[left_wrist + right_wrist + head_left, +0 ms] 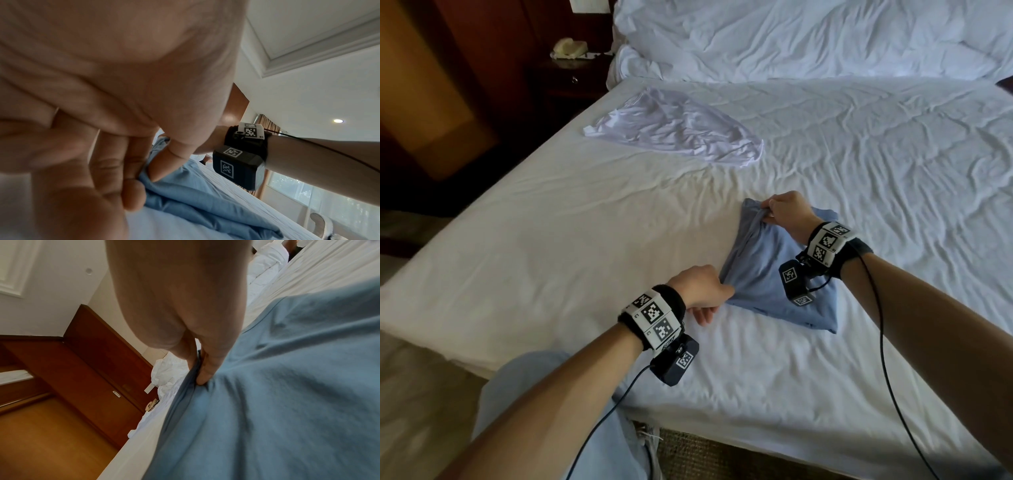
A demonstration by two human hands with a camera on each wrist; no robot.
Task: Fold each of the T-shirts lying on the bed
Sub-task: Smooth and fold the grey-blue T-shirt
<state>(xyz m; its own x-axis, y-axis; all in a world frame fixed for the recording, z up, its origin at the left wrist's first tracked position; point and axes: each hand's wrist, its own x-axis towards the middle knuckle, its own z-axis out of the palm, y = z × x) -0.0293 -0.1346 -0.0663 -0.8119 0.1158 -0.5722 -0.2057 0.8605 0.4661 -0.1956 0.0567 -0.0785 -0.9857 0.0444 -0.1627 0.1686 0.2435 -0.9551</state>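
Hands share one edge of blue T-shirt (pixel 767 270) on bed (pixel 551 240): left hand (pixel 702 287) pinches seven-o'clock corner, right hand (pixel 787 212) pinches twelve-o'clock corner; white T-shirt (pixel 674 130) lies unfolded toward eleven.

White-sheeted bed (pixel 551 240): folded blue T-shirt (pixel 763 274) near, crumpled white T-shirt (pixel 674 130) far left, duvet (pixel 791 37) beyond.

No readable text, label or number shows anywhere.
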